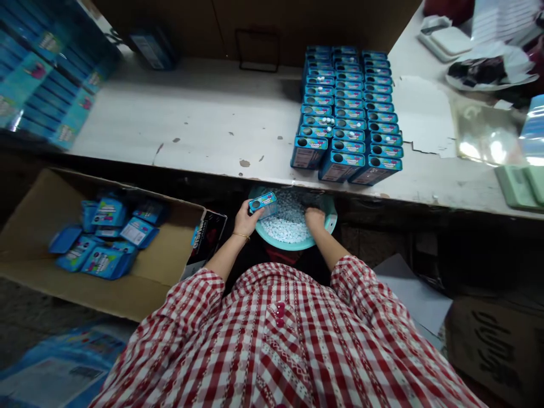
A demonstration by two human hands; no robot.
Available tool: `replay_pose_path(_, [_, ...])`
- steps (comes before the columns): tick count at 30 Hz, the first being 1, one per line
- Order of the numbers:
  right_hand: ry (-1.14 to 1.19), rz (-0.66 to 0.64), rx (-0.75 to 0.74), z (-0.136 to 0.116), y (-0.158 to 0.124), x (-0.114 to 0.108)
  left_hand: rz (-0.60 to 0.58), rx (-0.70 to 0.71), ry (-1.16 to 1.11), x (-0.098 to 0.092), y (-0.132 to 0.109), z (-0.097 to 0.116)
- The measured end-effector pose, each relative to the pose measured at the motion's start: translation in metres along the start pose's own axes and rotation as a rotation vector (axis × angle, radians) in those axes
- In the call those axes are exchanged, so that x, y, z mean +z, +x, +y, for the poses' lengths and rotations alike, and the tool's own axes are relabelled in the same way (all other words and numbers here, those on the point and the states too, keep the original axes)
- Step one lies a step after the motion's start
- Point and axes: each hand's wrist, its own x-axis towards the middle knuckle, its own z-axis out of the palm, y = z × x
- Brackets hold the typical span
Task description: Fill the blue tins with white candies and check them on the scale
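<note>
A teal bowl full of small white candies rests in my lap, just under the table's front edge. My left hand holds a small blue tin over the bowl's left side, fingers wrapped round it. My right hand is curled down into the candies at the bowl's right side; what its fingers hold is hidden. On the table above stand three rows of several matching blue tins, each with a round hole on top.
A cardboard box at my left holds several loose blue tins. Stacked blue packs lie at the table's far left. Torn paper, plastic bags and trays clutter the right end. More cardboard lies at the lower right.
</note>
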Motion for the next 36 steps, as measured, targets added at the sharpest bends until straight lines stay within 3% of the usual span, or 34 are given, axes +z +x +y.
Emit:
replay_pose_path(4, [0.260,-0.069,0.069,-0.011,0.005,0.020,0.020,0.014,-0.073,-0.011,0.003,-0.008])
replay_pose_path(10, [0.640,-0.159,-0.046,-0.006,0.001,0.027,0.076,0.005,-0.198,-0.014,0.004,-0.005])
replay_pose_path(14, [0.788,-0.168,-0.082,0.012,-0.017,0.009,0.111,0.046,-0.138,-0.020,0.003,0.005])
replay_pose_path(18, [0.880,-0.120,-0.171,0.033,-0.037,-0.029,0.090,0.094,-0.017,-0.016,0.002,0.010])
replay_pose_path(23, [0.568,0.000,-0.321,0.030,-0.060,-0.089,-0.042,0.191,0.194,0.005,-0.005,0.014])
replay_pose_path(27, [0.170,0.000,-0.297,0.009,-0.076,-0.127,-0.091,0.241,0.294,0.020,-0.013,0.019])
replay_pose_path(31, [-0.064,-0.028,-0.283,-0.014,-0.086,-0.144,-0.116,0.250,0.336,0.025,-0.016,0.021])
replay_pose_path(36, [-0.132,0.008,-0.340,-0.029,-0.093,-0.158,-0.145,0.250,0.318,0.027,-0.015,0.020])
